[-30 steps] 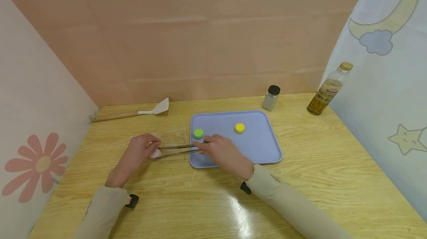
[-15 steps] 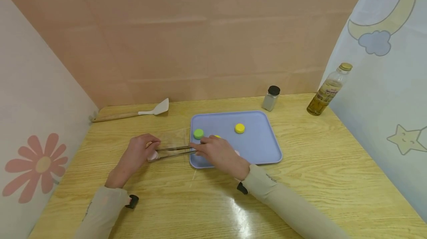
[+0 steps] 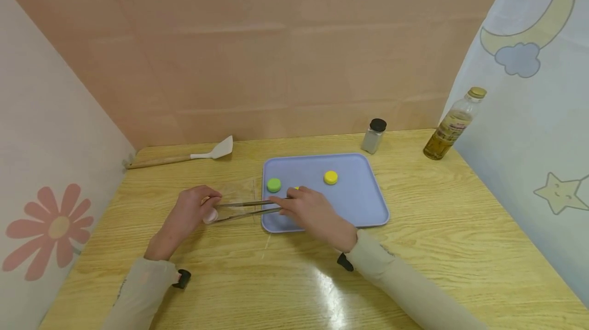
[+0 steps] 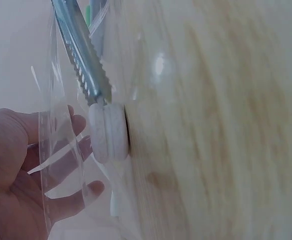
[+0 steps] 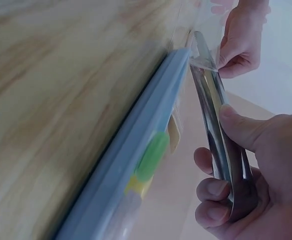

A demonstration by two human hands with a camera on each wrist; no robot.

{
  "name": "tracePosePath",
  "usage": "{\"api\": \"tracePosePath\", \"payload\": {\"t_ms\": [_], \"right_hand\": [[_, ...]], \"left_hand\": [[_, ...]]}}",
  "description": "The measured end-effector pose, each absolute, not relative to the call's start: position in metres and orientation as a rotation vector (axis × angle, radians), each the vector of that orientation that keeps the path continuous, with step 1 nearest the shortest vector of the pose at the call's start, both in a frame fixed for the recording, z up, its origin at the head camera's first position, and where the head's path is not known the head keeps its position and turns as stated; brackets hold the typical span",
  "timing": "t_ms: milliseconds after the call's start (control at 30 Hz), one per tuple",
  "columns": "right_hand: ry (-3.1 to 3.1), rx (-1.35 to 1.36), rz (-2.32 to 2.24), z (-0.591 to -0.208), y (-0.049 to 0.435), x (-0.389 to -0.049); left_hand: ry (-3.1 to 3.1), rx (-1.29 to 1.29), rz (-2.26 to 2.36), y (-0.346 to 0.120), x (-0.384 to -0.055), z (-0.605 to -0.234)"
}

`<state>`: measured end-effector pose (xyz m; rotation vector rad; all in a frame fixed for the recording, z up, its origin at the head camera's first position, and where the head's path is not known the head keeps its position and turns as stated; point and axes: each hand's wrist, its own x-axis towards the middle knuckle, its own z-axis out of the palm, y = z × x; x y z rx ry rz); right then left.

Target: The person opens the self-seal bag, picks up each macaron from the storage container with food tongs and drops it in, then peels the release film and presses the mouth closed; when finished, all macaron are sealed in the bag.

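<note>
Two beige sleeves reach in over the wood-grain table, a black strap piece showing at each cuff. The left hand pinches the edge of a clear bag, some of its fingers seen through the film. The right hand grips metal tongs, thumb on one arm and fingers curled round the other side. The tongs point left into the bag, their arms a little apart, and a pale pink macaron lies flat at their toothed tips, near the left hand — a tip meets its edge, though I cannot tell whether the tongs clamp it.

Under the right hand is a lavender tray with a yellow macaron mostly hidden by the fingers, a green macaron by the left rim and another yellow macaron farther back. Beyond — left to right — are a spatula, a black-capped jar and a bottle of amber liquid, before a brownish-pink backdrop.
</note>
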<state>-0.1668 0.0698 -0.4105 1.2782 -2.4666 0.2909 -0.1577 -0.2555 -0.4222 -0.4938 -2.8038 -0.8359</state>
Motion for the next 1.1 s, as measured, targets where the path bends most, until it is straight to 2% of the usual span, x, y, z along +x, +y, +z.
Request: {"api": "tracePosePath", "payload": {"t_ms": [400,1100], "right_hand": [[-2.447,1.193,0.355,-0.404,0.114,-0.156],[-2.422,1.009,0.455,-0.398,0.223,-0.124]], "left_hand": [[-2.792,-0.504,-0.838,-0.254,-0.157,-0.421],[-2.822,-0.484,-0.884,-0.256,-0.159,-0.419]]}}
